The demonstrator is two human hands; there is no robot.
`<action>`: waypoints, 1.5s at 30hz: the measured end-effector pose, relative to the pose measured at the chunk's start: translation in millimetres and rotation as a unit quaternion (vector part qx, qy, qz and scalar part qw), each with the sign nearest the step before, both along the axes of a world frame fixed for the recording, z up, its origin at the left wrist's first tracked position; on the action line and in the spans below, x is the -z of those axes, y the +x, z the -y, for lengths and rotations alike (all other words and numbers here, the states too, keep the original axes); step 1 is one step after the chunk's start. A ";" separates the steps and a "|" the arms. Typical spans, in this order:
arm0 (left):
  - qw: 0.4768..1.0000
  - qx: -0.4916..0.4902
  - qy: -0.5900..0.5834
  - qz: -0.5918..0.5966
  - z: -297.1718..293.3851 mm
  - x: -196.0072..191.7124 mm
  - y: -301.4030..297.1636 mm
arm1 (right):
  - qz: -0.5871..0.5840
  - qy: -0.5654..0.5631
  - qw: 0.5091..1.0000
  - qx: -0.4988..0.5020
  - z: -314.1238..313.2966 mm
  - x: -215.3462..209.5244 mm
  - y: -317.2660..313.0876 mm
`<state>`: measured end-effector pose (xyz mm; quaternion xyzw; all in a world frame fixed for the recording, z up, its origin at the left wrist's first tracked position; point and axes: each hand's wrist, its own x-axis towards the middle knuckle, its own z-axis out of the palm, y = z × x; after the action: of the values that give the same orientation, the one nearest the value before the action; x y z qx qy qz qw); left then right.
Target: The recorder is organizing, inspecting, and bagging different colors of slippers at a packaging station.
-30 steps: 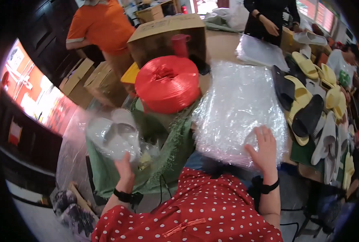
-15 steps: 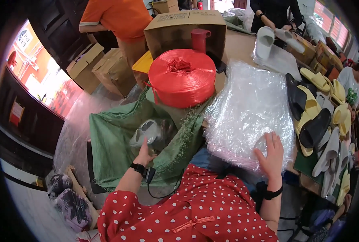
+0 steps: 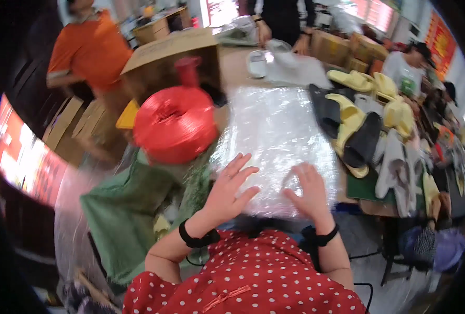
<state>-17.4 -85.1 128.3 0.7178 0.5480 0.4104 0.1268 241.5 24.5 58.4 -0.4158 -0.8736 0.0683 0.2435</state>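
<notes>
A stack of clear plastic bags [image 3: 274, 125] lies flat in front of me, shiny and slightly crinkled. Over its left near edge is my left hand [image 3: 227, 193], fingers spread and nothing in them. My right hand [image 3: 310, 194] rests at the near right part of the stack, its fingers stretched out and a little blurred; whether it touches the top bag I cannot tell. To the left of my left hand hangs an open green woven sack [image 3: 128, 209], with something pale yellow [image 3: 162, 225] partly visible inside.
A big roll of red plastic twine [image 3: 175, 125] sits left of the bags, before a cardboard box [image 3: 175, 49] and red mug [image 3: 188, 70]. Yellow, black and grey slippers [image 3: 360, 144] crowd the right side. Across the table, a person in black [image 3: 282, 21] handles white slippers [image 3: 258, 63].
My left hand has left the bagged grey slippers in the green sack and come right, over the bag stack. My view has swung to the right. My right hand stays by the bags.
</notes>
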 end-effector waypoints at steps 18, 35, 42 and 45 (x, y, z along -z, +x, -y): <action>0.966 -0.004 -0.050 -0.253 -85.1 84.6 44.6 | -0.051 0.145 0.943 0.295 -160.7 -72.9 109.1; 0.957 -0.008 -0.058 -0.283 -79.9 81.3 51.9 | 0.162 -0.214 0.951 0.151 -301.7 -107.2 34.9; 0.962 -0.020 -0.034 -0.272 -76.4 86.2 51.5 | 0.118 -0.143 0.969 0.162 -289.7 -123.7 51.2; 0.966 -0.025 -0.022 -0.255 -79.4 101.7 45.5 | -0.039 -0.134 0.975 0.175 -259.3 -154.0 67.3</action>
<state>28.1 -5.7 26.6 0.7820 0.5886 0.2045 -0.0117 308.9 283.8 212.3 -0.5878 -0.7604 0.1571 0.2272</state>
